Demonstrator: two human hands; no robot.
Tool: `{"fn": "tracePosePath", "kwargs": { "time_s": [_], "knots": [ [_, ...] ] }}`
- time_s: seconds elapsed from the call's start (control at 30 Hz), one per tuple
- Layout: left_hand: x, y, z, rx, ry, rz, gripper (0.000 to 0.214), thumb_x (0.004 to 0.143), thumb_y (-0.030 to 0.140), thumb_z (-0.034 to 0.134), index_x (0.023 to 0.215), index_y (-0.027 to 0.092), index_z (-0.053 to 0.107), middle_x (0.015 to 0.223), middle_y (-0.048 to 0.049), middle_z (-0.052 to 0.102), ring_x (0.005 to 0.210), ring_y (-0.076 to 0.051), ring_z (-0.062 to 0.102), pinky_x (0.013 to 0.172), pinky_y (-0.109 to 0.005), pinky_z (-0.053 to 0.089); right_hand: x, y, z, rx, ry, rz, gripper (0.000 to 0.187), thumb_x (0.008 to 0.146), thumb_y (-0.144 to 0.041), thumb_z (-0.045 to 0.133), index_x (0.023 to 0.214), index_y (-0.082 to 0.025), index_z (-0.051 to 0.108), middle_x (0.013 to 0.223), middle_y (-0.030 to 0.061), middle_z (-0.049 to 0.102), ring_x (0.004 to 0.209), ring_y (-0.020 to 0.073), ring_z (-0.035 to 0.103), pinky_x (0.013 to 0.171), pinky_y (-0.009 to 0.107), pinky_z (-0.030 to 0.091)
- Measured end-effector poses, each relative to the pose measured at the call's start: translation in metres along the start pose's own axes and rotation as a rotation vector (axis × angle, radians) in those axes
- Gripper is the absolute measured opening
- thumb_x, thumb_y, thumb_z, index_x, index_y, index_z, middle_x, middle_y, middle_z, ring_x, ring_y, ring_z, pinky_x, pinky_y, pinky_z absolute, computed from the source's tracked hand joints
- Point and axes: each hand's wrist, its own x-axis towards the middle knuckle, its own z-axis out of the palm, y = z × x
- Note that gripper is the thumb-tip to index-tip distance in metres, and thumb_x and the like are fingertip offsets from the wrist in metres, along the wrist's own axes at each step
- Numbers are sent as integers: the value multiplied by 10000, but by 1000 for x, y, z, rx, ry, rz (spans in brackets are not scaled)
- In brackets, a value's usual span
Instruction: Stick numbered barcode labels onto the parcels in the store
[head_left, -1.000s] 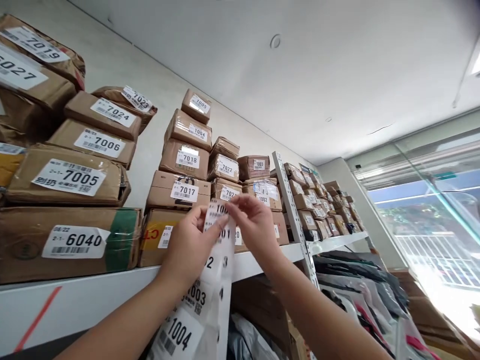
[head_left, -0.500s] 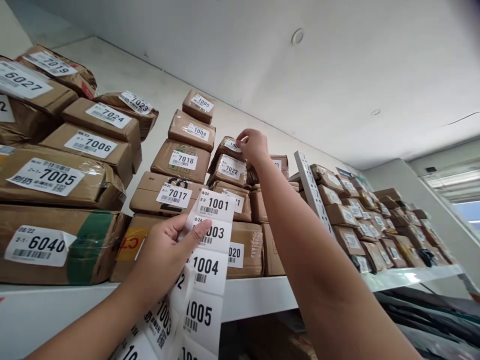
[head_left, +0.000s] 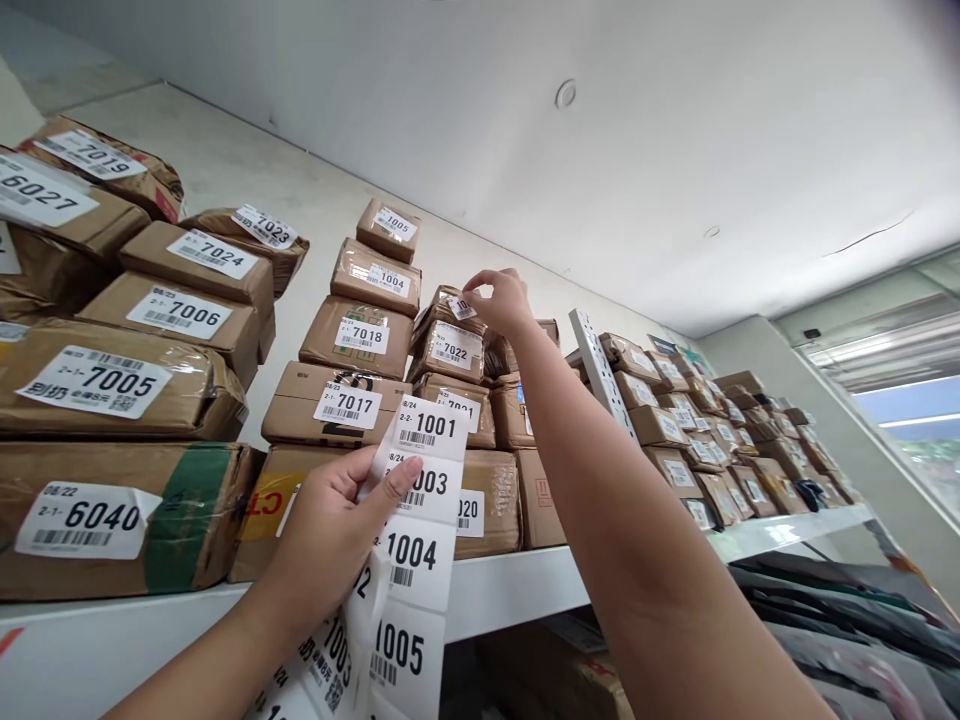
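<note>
My left hand point(head_left: 330, 525) is closed on a long strip of white number labels point(head_left: 420, 520) printed 1001, 1003, 1004, 1005, held up in front of the shelf. My right hand point(head_left: 504, 300) reaches up to the top brown parcel point(head_left: 442, 305) of a stack, above the parcel marked 7022 point(head_left: 450, 350). Its thumb and fingers pinch a small white label point(head_left: 460, 308) against that parcel's front.
A white shelf point(head_left: 517, 590) carries stacks of brown taped parcels with numbered labels: 6040 point(head_left: 112, 520), 7005 point(head_left: 97, 380), 7017 point(head_left: 337, 405), 7018 point(head_left: 360, 335). A perforated white upright point(head_left: 596, 370) divides the shelf; more parcels point(head_left: 720, 430) run off to the right. Clothing bags lie below.
My right hand left the label strip and rose to the top parcel with one label. It has since come slightly down onto that parcel's front. My left hand kept the strip.
</note>
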Motion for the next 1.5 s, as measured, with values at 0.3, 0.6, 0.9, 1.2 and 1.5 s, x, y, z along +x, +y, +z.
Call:
{"fn": "tracePosePath", "kwargs": {
  "time_s": [0.3,0.6,0.9,1.2,1.5],
  "knots": [
    [2,-5,-2,28,-7,3,425,663,587,679,704,167,624,655,-4,633,623,-136,546,542,-217,452,3,17,11,288,-77,16,200,762,-208,506,896,-199,655,903,28,638,806,174,592,791,353,470],
    [0,-2,1,-40,-42,-19,399,661,568,694,724,178,637,718,-21,689,682,-165,602,581,-236,503,-1,10,6,247,-98,4,228,738,-146,495,911,-202,632,880,33,642,786,182,597,772,362,479],
    [4,-7,-2,16,-33,16,403,669,571,673,660,173,608,670,-24,657,653,-172,587,579,-261,494,1,-4,12,-77,-104,-53,341,860,-201,421,1175,-152,544,1119,136,553,1035,266,532,959,422,405],
    [1,-2,0,16,-56,43,395,698,574,643,680,180,619,672,-11,656,659,-172,592,603,-262,490,-2,-9,19,-135,-59,8,331,891,-151,328,1104,-169,580,1157,137,530,1108,292,480,966,426,388],
    [0,-3,0,6,-51,37,397,717,549,640,615,178,542,615,10,590,633,-160,563,586,-256,471,-11,-32,20,-201,-181,166,676,650,-512,669,1182,-135,493,1218,217,453,1092,409,498,880,523,444]
  ]
}}
